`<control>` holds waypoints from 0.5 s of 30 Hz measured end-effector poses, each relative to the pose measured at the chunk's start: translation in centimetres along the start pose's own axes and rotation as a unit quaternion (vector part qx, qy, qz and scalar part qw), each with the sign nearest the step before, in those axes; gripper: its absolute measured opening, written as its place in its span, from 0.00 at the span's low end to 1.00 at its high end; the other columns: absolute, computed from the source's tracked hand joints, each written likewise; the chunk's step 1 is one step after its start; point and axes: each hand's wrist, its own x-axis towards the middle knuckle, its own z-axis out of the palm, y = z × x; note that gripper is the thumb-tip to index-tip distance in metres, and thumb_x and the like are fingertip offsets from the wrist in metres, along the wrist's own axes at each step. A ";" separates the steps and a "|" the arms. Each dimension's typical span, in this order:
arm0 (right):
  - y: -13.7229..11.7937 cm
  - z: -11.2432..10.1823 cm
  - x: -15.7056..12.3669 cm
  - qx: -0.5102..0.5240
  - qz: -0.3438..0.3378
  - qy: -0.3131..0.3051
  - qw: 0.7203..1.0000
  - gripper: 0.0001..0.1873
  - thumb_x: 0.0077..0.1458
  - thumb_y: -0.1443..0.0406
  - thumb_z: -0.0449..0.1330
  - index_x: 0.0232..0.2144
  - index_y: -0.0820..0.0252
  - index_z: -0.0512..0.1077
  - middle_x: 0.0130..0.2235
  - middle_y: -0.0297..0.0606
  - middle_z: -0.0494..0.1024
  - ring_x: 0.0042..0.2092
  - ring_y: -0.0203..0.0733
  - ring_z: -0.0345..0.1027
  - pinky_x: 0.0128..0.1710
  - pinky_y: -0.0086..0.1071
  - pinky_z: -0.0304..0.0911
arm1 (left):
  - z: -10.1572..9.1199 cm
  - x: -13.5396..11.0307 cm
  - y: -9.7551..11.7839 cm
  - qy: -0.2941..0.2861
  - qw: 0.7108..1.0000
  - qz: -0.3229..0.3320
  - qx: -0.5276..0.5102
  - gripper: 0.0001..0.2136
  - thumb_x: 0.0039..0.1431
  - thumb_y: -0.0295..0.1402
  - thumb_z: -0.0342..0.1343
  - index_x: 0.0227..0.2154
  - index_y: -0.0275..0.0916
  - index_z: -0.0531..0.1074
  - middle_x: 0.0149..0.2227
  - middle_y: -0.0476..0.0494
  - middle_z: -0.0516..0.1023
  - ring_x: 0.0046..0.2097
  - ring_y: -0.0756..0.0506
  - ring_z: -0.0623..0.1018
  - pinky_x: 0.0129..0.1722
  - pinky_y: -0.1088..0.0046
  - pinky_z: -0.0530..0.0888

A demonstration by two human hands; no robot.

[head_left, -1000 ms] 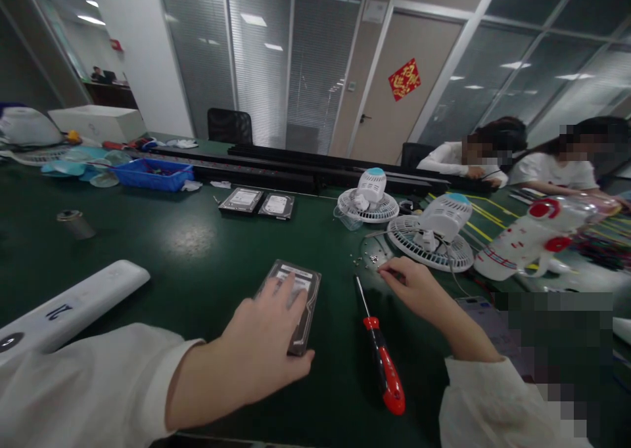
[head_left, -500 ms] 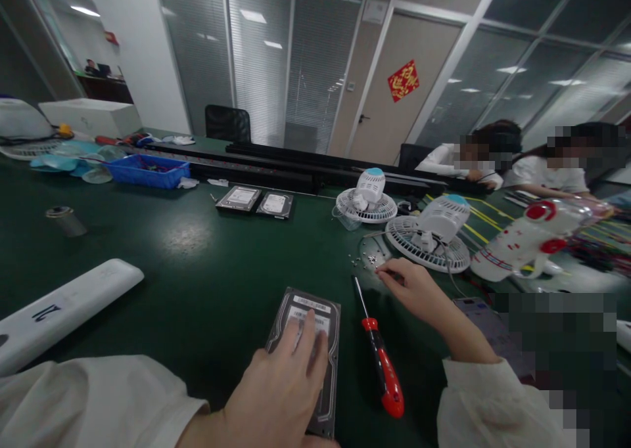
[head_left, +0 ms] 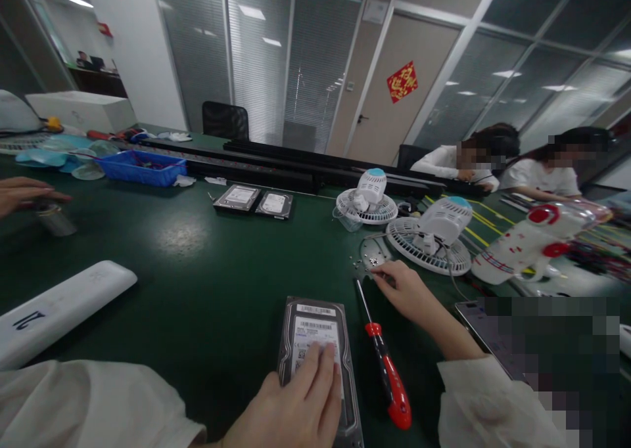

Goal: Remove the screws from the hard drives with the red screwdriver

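Note:
Flat on the green table lies a hard drive (head_left: 300, 333) with a white label. My left hand (head_left: 298, 399) rests on it, fingers stretched over the label; its thumb is out of sight. To the right of the drive is a red and black screwdriver (head_left: 392, 385), its tip pointing away from me. My right hand (head_left: 401, 290) is beyond the tip with thumb and forefinger pinched together, beside a small scatter of tiny screws (head_left: 373, 261). Whatever may be between those fingertips is too small to make out.
Two more hard drives (head_left: 274, 205) lie farther back. White fan parts (head_left: 428, 234) stand beyond my right hand, near a red-and-white toy gun (head_left: 522, 244). A blue bin (head_left: 142, 169) and a long white case (head_left: 69, 307) are left. Another person's hand (head_left: 24, 195) touches a metal cylinder (head_left: 58, 221).
The hard drive has turned slightly and shifted toward me, and my left hand sits lower on it. Another person's hand has come in at the left onto the cylinder. My right hand stays by the screws.

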 end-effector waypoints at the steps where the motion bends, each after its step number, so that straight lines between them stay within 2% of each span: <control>1: -0.1 0.2 0.2 -0.006 0.000 0.000 1.000 0.15 0.60 0.66 0.54 0.42 0.63 0.78 0.41 0.47 0.82 0.43 0.48 0.74 0.41 0.40 0.70 | 0.1 -0.1 -0.1 0.008 1.000 0.002 0.009 0.26 0.70 0.46 0.46 0.62 0.36 0.69 0.64 0.33 0.71 0.61 0.36 0.73 0.25 0.70 0.75; 8: -0.3 0.9 2.2 -0.054 -0.006 0.012 0.998 0.17 0.61 0.64 0.55 0.48 0.63 0.77 0.39 0.46 0.82 0.43 0.48 0.73 0.44 0.41 0.69 | 0.6 -0.3 -0.1 0.058 0.996 0.006 0.072 0.20 0.71 0.36 0.45 0.61 0.41 0.71 0.62 0.38 0.73 0.60 0.39 0.75 0.23 0.71 0.71; 15: -0.6 0.8 4.1 -0.108 -0.015 -0.008 0.994 0.15 0.62 0.64 0.54 0.42 0.62 0.80 0.36 0.45 0.82 0.43 0.50 0.71 0.44 0.41 0.67 | 0.4 0.0 1.0 0.058 0.994 -0.059 0.076 0.19 0.72 0.33 0.45 0.60 0.44 0.72 0.61 0.44 0.74 0.61 0.42 0.74 0.26 0.70 0.74</control>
